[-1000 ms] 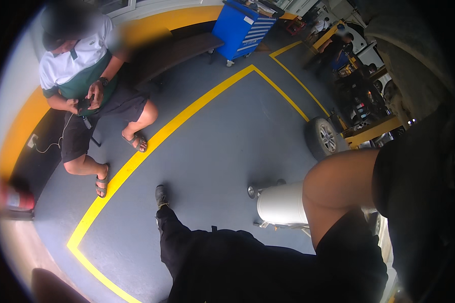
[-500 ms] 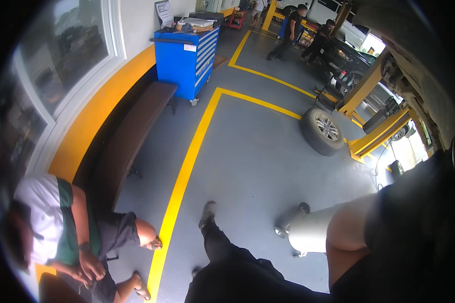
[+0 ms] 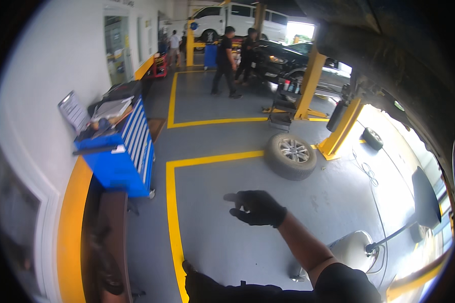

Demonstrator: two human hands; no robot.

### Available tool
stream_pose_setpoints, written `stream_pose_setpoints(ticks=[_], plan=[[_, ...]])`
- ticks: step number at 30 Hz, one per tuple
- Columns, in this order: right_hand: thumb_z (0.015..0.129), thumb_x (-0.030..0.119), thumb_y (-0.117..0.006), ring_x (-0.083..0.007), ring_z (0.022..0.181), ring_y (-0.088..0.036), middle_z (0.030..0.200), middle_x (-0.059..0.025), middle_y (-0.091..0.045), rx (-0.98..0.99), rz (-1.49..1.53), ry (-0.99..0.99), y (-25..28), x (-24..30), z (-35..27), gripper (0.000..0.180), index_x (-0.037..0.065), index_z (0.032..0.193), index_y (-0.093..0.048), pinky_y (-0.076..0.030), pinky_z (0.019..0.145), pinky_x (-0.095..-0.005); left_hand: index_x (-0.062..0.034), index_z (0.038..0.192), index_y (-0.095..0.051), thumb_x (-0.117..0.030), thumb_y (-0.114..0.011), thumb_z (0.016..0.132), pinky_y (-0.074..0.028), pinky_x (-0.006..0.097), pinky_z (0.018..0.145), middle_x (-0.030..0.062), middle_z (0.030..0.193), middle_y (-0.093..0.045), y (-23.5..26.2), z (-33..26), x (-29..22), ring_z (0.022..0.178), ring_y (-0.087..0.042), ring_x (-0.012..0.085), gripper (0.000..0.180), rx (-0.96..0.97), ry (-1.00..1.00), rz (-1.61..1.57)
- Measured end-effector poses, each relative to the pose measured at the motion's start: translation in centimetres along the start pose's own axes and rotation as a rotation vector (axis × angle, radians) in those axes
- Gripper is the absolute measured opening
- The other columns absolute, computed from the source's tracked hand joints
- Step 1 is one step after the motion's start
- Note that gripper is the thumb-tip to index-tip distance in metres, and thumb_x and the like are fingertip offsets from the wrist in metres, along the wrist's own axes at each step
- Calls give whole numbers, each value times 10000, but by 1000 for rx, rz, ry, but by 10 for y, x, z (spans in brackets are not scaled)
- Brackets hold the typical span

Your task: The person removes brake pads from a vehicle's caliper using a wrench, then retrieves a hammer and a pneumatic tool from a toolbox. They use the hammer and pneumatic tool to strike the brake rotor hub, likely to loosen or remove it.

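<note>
Right grip (image 3: 262,208) unclenched and empty, wheel (image 3: 292,152) lying beyond it on floor (image 3: 237,252), left grip (image 3: 105,258) blurred, cannot tell its state

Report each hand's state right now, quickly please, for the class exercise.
Left hand: dark and blurred; cannot tell whether open or closed.
Right hand: open, holding nothing that shows.

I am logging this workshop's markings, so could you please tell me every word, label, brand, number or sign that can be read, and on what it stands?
Dark lettering high on the white painted wall: cut off and too blurred to quote.
White rectangular label on the blue metal tool cabinet: too small to read.
Tilted white sheet atop the cabinet: too small to read.
No legible text elsewhere.
</note>
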State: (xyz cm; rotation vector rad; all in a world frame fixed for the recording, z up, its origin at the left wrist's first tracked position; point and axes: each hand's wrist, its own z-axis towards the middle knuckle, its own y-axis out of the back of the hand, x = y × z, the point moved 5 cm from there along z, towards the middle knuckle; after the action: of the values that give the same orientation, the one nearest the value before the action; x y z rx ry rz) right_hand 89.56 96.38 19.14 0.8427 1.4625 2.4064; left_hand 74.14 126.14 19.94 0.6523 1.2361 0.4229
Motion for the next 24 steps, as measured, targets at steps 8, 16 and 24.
stream_pose_setpoints(ticks=[8,16,24], plan=[[900,394,-566,-313,928,-629,1055,-180,-659,420,174,-1075,-238,-332,-95,404,81,1151,-607,-488,860,-440,-65,1038,-617,-303,-464,996,-450,358,712,70,792,-581,-126,150,305,756,-567,230,286,512,750,-477],[923,275,-522,-315,613,-591,774,-168,-631,235,917,-2381,-334,-269,-351,286,56,1098,-580,-473,567,-486,-79,987,-639,-305,-495,989,-467,345,651,53,697,-593,-149,224,383,667,-586,216,269,1080,608,-582],[901,298,-565,-284,575,-523,789,-122,-598,1,1127,-2248,-345,-521,-154,285,146,1141,-551,-432,539,-431,-91,805,-604,-316,-478,961,-396,317,558,4,647,-491,-172,396,465,570,-444,141,302,1006,740,-803]])
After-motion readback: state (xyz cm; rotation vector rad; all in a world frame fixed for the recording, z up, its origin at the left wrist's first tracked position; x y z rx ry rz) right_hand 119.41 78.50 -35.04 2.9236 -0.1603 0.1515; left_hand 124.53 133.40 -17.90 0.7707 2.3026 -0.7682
